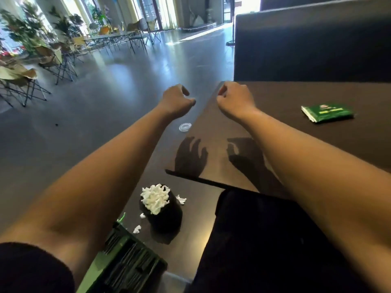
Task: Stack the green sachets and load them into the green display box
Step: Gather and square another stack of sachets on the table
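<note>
Hands reach out over the near corner of the dark bench (296, 144). Left hand (176, 100) is loosely curled and holds nothing, out past the bench edge over the floor. Right hand (234, 99) is curled too, also holding nothing, above the bench. Sachets (328, 112) lie in a small green stack on the bench at 3 o'clock from the right hand, well apart.

A glossy grey floor (131, 66) reflects bright windows (69, 5); folding chairs (53, 60) and potted plants (23, 28) stand far left.
</note>
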